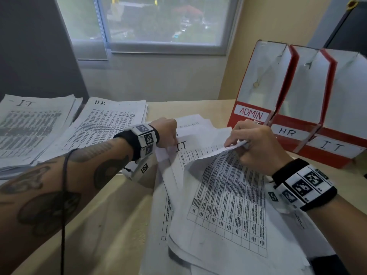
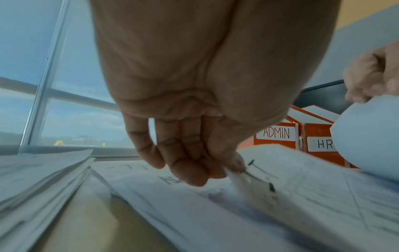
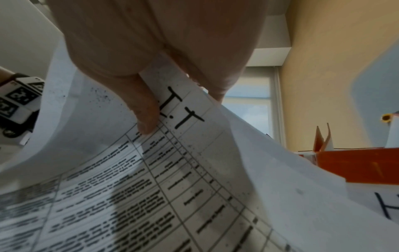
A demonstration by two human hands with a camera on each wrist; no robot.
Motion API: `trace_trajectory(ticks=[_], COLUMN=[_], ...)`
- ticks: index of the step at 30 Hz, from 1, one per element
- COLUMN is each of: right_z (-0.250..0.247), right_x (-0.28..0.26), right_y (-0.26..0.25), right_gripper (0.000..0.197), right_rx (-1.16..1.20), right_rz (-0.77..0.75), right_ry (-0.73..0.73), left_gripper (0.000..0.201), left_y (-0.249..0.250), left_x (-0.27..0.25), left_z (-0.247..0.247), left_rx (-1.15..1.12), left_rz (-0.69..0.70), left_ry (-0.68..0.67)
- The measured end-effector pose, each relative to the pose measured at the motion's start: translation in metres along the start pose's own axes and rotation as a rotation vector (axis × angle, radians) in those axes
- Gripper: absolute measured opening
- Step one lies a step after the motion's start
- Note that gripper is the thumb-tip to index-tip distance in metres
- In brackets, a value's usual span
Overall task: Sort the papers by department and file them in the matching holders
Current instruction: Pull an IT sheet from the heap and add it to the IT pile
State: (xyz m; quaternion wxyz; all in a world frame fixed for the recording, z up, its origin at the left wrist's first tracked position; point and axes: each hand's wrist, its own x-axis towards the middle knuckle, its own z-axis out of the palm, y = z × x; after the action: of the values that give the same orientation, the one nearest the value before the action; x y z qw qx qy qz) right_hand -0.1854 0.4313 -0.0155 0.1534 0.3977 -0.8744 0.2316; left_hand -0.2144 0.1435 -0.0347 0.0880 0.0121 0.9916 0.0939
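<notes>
Left hand: the left hand (image 1: 166, 132), centre of the head view, has its fingers curled down and pinches the top left corner of a sheet marked "I.T" (image 1: 179, 147); in the left wrist view the thumb and fingers (image 2: 192, 163) close on that paper's edge.
Right hand: the right hand (image 1: 256, 143), right of centre, grips the lifted top edge of a table-printed sheet (image 1: 228, 197); in the right wrist view that sheet also reads "I.T" and a fingertip (image 3: 146, 119) presses on its face.
Loose papers: a mixed heap (image 1: 198, 225) lies on the bench (image 1: 99, 225) from the centre to the lower right of the frame, with the two held sheets at its top.
IT pile: a thick stack headed "I.T" (image 1: 33, 128) sits at the far left of the frame.
HR pile: a stack headed "H.R" (image 1: 107, 124) lies just beside the IT pile, on its right, overlapping its edge.
Holders: three red and white file holders stand side by side at the upper right, touching one another, labelled ADMIN (image 1: 251, 114), HR (image 1: 288, 132) and IT (image 1: 333, 146) from left to right.
Wrist bands: each wrist wears a black strap with black-and-white square markers (image 1: 146, 137).
Window: a window (image 1: 162, 22) fills the upper middle of the frame, behind the bench.
</notes>
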Motion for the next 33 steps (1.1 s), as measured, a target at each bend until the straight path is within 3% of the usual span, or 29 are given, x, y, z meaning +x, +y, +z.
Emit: trace_trajectory(ticks=[5, 9, 13, 17, 19, 23, 26, 28, 30, 33], right_z=[-0.004, -0.004, -0.002, 0.004, 0.004, -0.001, -0.004, -0.004, -0.004, -0.005], right_x=[0.002, 0.005, 0.012, 0.019, 0.017, 0.007, 0.003, 0.002, 0.002, 0.004], right_y=[0.0, -0.004, -0.012, -0.015, -0.013, -0.013, -0.016, -0.017, -0.014, -0.01], right_gripper=[0.031, 0.026, 0.02, 0.026, 0.027, 0.031, 0.052, 0.063, 0.058, 0.033], right_rx=[-0.002, 0.006, -0.02, -0.022, -0.014, 0.012, 0.04, 0.06, 0.026, 0.004], right_rz=[0.004, -0.001, 0.052, 0.033, 0.036, 0.025, 0.096, 0.121, 0.075, -0.004], right_ry=[0.014, 0.008, -0.077, -0.072, -0.067, -0.004, 0.04, 0.033, 0.026, -0.002], left_gripper=[0.011, 0.024, 0.014, 0.005, 0.013, 0.028, 0.02, 0.044, 0.057, 0.043], left_y=[0.004, 0.016, 0.039, 0.06, 0.059, 0.035, 0.015, 0.006, 0.005, 0.009], left_x=[-0.008, -0.022, -0.034, -0.044, -0.047, -0.037, -0.024, -0.018, -0.015, -0.013], left_z=[-0.014, -0.033, -0.05, -0.06, -0.06, -0.045, -0.025, -0.009, 0.0, 0.004], left_rx=[0.118, 0.158, -0.091, -0.265, -0.34, -0.507, -0.125, 0.15, 0.167, 0.094], left_rz=[0.027, 0.067, 0.266, 0.45, 0.508, 0.387, 0.203, 0.108, 0.069, 0.051], left_ry=[0.135, 0.277, 0.225, 0.184, 0.13, -0.041, -0.083, -0.14, -0.149, -0.119])
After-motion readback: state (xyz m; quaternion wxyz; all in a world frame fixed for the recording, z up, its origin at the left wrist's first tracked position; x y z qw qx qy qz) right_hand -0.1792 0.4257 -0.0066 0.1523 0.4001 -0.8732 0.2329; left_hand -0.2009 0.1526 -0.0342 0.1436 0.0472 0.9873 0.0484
